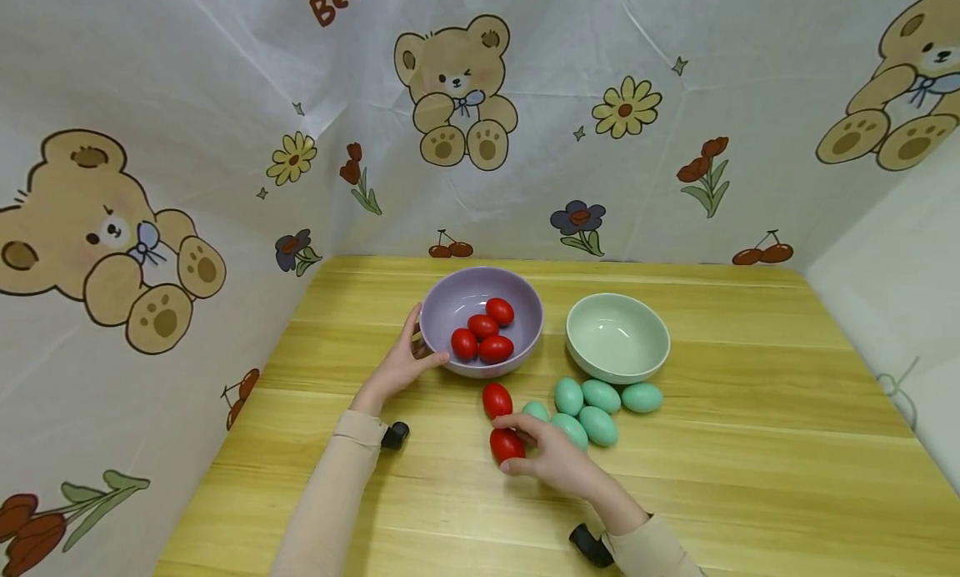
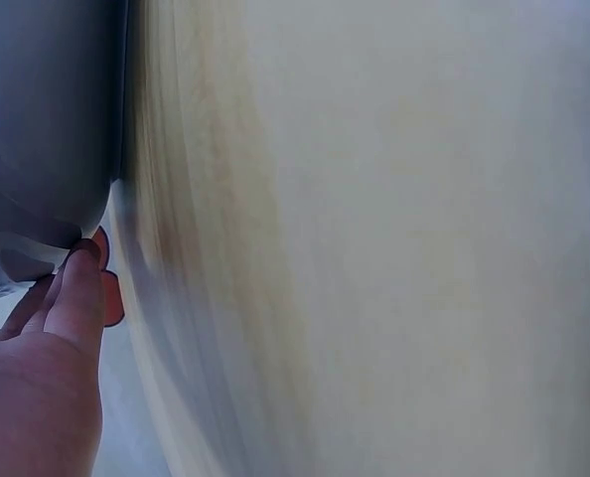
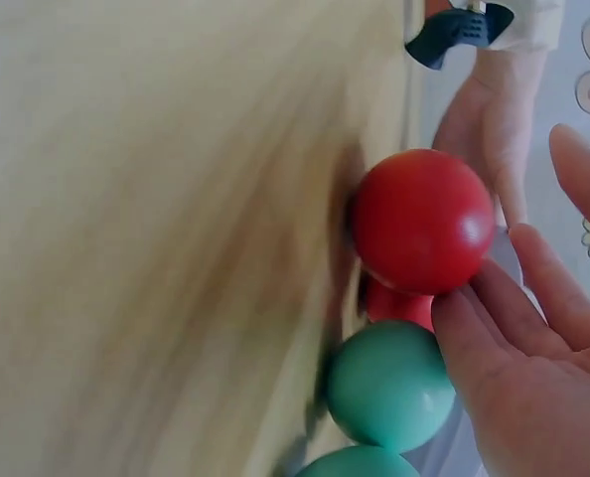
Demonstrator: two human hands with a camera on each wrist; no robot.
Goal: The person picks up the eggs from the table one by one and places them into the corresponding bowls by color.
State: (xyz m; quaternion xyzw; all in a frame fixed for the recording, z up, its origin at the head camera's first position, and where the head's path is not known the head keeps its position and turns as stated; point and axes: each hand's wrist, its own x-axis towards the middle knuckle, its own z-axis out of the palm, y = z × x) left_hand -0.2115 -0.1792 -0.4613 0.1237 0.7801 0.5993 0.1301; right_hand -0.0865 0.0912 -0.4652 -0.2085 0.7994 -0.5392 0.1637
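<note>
In the head view my left hand (image 1: 397, 364) holds the left side of a purple bowl (image 1: 525, 348), thumb at its near rim and fingers along the outer wall. Several red eggs (image 1: 496, 349) lie inside. My right hand (image 1: 558, 456) is around a red egg (image 1: 507, 447) on the table. The right wrist view shows fingers against this red egg (image 3: 422, 221), with the thumb (image 3: 585, 179) apart from it. Another red egg (image 1: 497, 400) lies just beyond, toward the bowl. Several green eggs (image 1: 599, 425) are grouped beside my right hand, one partly hidden behind it.
A pale green bowl (image 1: 617, 339) stands right of the purple one, behind the green eggs. The wooden table (image 1: 750, 444) meets a bear-print cloth (image 1: 510, 210) at the back and left. Black wrist devices (image 1: 590, 546) sit at both sleeves.
</note>
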